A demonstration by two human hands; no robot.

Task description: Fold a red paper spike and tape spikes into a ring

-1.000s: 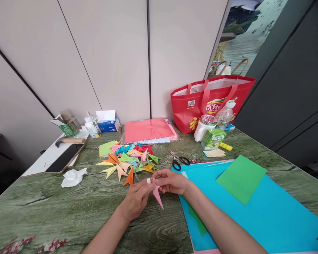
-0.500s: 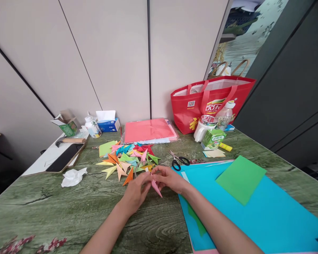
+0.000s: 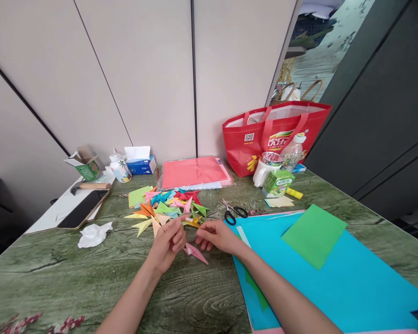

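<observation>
Between my hands is a thin, pale ring, partly hidden by my fingers and hard to make out against the coloured paper. My left hand is closed, thumb and forefinger pinching at the ring's left side beside a small white bit. My right hand has its fingers curled, the fingertips at the ring's right side. Below them a folded pink paper piece with a white patch lies on the table. Just beyond are several folded paper pieces in mixed colours.
Black-handled scissors lie beyond my right hand. Large blue paper with a green sheet covers the right side. A crumpled tissue, phone and hammer are left. A red bag, mug and bottle stand behind.
The folded pink piece has left my fingers and now lies on the table. My left hand has moved left, away from my right hand, opening a gap between them.
</observation>
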